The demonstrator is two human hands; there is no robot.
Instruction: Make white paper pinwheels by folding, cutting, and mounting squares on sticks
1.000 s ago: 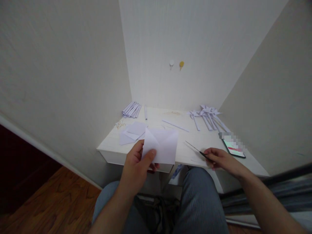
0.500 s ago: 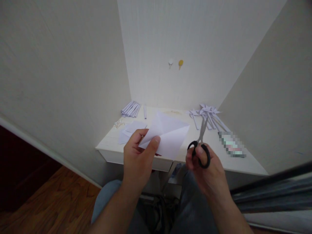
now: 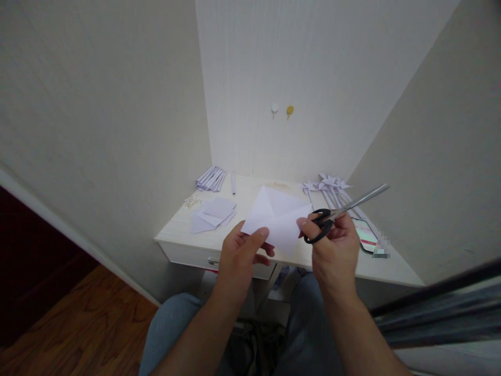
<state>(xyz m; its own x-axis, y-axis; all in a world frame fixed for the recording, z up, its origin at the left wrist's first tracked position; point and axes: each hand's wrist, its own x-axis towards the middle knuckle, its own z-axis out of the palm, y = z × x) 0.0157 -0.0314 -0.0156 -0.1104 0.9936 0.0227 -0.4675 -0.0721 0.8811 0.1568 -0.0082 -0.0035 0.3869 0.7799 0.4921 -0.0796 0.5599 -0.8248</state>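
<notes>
A creased white sheet of paper [image 3: 279,211] is held up above the front of the desk. My left hand [image 3: 245,250] pinches its lower left edge, thumb on top. Black-handled scissors [image 3: 323,224] hang on the fingers of my right hand [image 3: 332,243], their closed blades pointing up and to the right. The thumb and a finger of that hand meet the paper's right corner, though whether they grip it firmly is hard to see.
On the white desk [image 3: 180,224], loose paper squares [image 3: 215,211] lie left, with rolled paper sticks [image 3: 211,178] behind them. Paper pinwheels [image 3: 331,184] lie at the back right, near a phone [image 3: 366,236]. Walls enclose the desk; two hooks [image 3: 290,110] hang behind.
My right hand has come left to the paper's right corner, and the scissors have swung from upright to pointing right. The paper and my left hand have shifted right.
</notes>
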